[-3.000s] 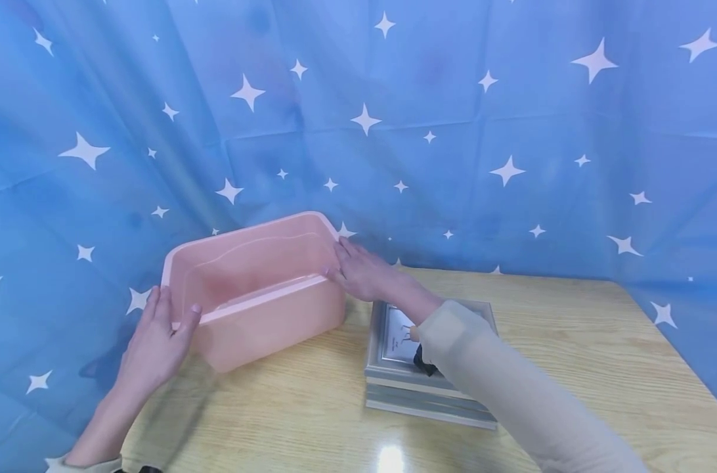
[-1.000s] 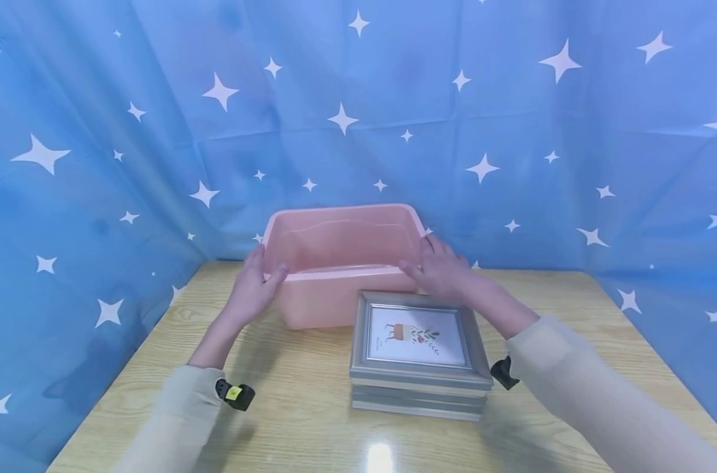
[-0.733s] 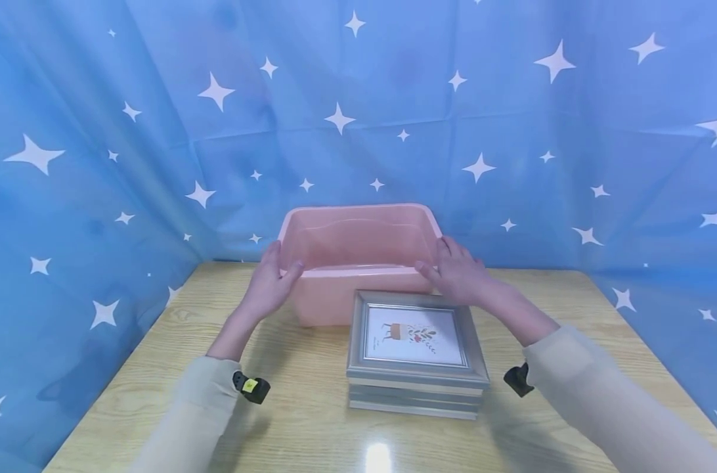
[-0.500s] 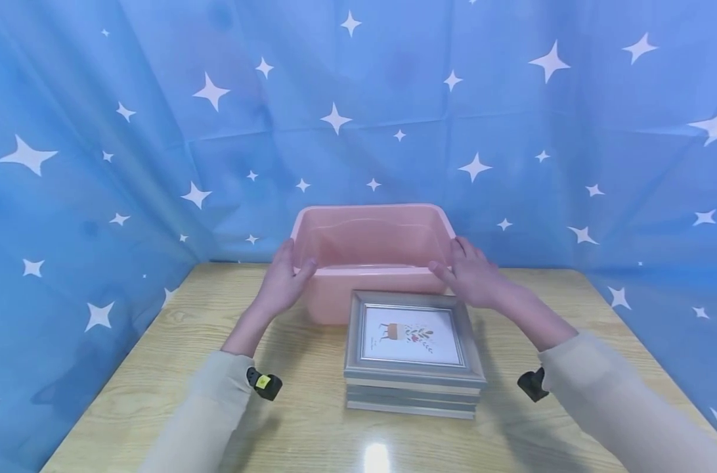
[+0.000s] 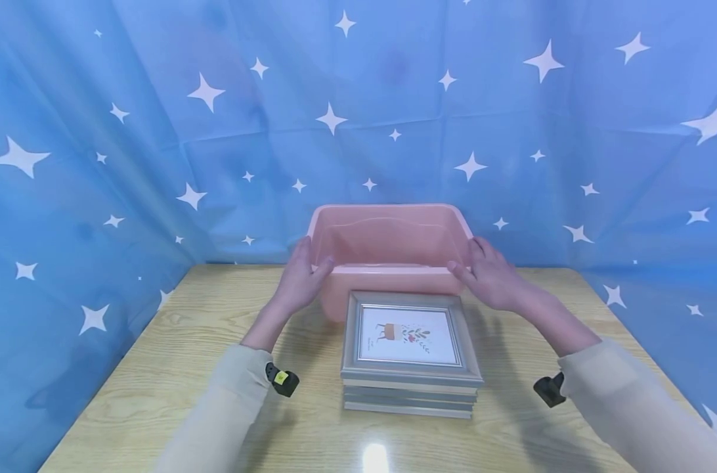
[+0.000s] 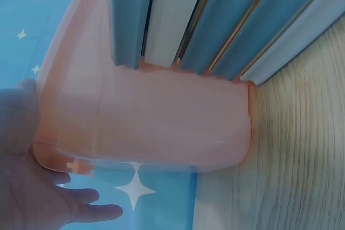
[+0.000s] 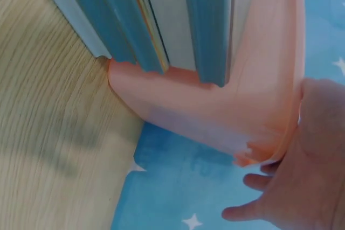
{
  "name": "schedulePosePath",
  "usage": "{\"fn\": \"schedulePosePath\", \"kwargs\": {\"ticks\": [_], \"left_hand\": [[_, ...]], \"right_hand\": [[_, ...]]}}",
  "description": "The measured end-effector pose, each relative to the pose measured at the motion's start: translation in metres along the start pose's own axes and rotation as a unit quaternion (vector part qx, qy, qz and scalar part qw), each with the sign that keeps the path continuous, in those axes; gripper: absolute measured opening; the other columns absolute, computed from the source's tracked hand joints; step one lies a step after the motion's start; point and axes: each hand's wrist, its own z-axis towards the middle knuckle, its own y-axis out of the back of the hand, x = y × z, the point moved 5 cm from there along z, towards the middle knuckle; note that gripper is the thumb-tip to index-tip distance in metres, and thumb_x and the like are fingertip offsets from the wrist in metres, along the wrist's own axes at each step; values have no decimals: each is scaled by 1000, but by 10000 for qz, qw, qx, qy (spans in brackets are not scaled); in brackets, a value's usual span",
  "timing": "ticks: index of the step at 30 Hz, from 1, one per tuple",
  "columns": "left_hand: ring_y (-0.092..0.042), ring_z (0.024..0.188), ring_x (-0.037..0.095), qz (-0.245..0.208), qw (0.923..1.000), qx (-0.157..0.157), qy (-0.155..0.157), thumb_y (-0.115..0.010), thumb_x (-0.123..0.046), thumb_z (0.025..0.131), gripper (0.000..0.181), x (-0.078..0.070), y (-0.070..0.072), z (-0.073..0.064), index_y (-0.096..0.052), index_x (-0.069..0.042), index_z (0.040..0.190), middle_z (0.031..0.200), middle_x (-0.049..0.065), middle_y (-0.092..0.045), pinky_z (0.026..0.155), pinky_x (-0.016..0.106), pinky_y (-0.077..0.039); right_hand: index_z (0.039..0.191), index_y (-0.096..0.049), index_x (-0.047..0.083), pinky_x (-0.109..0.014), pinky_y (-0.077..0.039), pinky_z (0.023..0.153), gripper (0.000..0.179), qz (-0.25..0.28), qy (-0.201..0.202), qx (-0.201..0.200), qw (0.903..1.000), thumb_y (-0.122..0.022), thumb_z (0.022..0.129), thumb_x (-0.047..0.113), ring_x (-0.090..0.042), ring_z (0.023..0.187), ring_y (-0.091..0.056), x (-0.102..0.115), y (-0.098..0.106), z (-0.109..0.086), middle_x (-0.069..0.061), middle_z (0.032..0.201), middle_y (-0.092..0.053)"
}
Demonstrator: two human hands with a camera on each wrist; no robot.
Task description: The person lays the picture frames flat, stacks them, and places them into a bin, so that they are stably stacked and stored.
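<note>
A pink plastic bin (image 5: 388, 240) stands behind a stack of grey picture frames (image 5: 408, 401) on the wooden table. Its long side faces me and its inside looks bare. My left hand (image 5: 302, 279) holds the bin's left end, thumb over the rim and fingers outside. At the opposite end, my right hand (image 5: 493, 276) grips the rim the same way. In both wrist views the fingers stretch along the outer end walls. The top picture frame (image 5: 410, 334) shows a deer-like animal with flowers, and the stack hides part of the bin's front wall.
A blue curtain (image 5: 376, 79) with white stars hangs behind and beside the table (image 5: 157, 381). Black wrist cameras (image 5: 283, 381) sit at both cuffs. A bright light reflection lies on the tabletop in front of the frames.
The bin has moved from the far left, where it stood askew, rightward to behind the frames and now sits square. Both hands travelled with it. The view has turned slightly right.
</note>
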Motion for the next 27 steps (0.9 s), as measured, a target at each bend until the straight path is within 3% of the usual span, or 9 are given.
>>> {"fn": "schedulePosePath", "kwargs": {"ticks": [9, 13, 17, 21, 24, 27], "left_hand": [[-24, 150, 43, 27, 10000, 56, 8, -51, -41, 106, 84, -5, -7, 1, -8, 5, 162, 167, 25, -12, 120, 56, -23], [-20, 151, 44, 317, 9995, -10, 4, -49, -49, 106, 87, -10, 2, -6, -1, -5, 164, 169, 22, -9, 117, 65, -22], [-15, 153, 42, 469, 9972, -574, 114, -52, -56, 102, 91, -16, 16, -28, -1, -17, 166, 170, 17, -8, 115, 70, -20], [-25, 150, 41, 279, 9924, -1179, -200, -60, -51, 100, 85, -27, 23, -61, -16, -21, 166, 168, 15, -21, 113, 72, -20], [-29, 148, 41, 134, 9909, -1249, -479, -65, -47, 98, 82, -32, 18, -84, -26, -18, 164, 165, 15, -28, 111, 74, -22], [-30, 148, 38, -47, 9936, -1018, -478, -69, -45, 96, 86, -31, 5, -100, -26, -16, 164, 166, 13, -27, 111, 73, -26]], "right_hand": [[156, -6, -17, -75, -13, 112, 86, 314, -25, -80, 9995, -32, 110, 51, -64, 143, -8, -13, -1, -5, -39, 160, -6], [159, -3, -10, -76, -12, 112, 83, 748, 190, -510, 9957, -40, 110, 45, -60, 146, -5, -11, 4, -18, -36, 162, -4], [162, 0, -4, -75, -10, 114, 86, 1176, 393, -1342, 9832, -54, 106, 35, -55, 149, -4, -4, 9, -46, -33, 165, -5], [164, 2, 4, -76, -12, 112, 94, 1521, 381, -1843, 9703, -63, 101, 31, -53, 150, -8, 6, 4, -74, -30, 166, -5], [165, 3, 11, -81, -17, 106, 98, 1892, 325, -1994, 9609, -68, 99, 29, -53, 148, -13, 12, -9, -91, -27, 166, -6], [166, 1, 17, -85, -20, 100, 101, 2180, 327, -2086, 9528, -71, 96, 23, -53, 146, -18, 17, -26, -105, -27, 165, -12]]}}
